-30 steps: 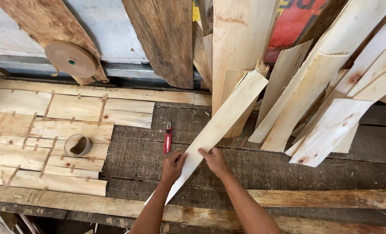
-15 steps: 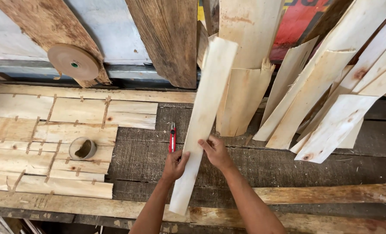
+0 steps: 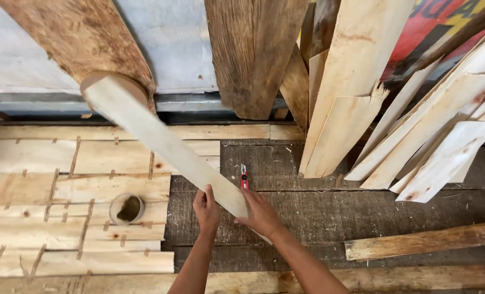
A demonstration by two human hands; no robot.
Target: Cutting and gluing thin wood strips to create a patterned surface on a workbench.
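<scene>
So there's one long pale strip of thin wood veneer (image 3: 160, 144) in play here, and both hands are on its near end. It's slanting up and away to the left, its far end hanging in front of a round brown wooden disc (image 3: 125, 81) by the wall, its near end down over the dark plank workbench (image 3: 318, 212).

The left hand (image 3: 207, 209) is sitting on the strip's left edge, fingers curled around it with the thumb on top. The right hand (image 3: 261, 215) is clamping the right edge, fingers spread over the face and the thumb tucked under, as far as I can tell. So both grips are closed onto that one strip, neither hand is hanging open.

Counting the rest: one small red utility knife (image 3: 244, 178) is lying on the bench just past the right hand, partly hidden behind the strip. One roll of brown tape (image 3: 128, 208) is sitting on the taped-together sheet of pale veneer pieces (image 3: 46, 185) at left; it's made of around a dozen pieces, though I can't count them exactly. A stack of loose pale veneer strips (image 3: 362, 109) is leaning against the wall at right, roughly ten, overlapping too much for a firm count. Two dark weathered boards (image 3: 253, 54) are standing at the back, and one rough wooden batten (image 3: 427, 242) is lying on the bench at right.
</scene>
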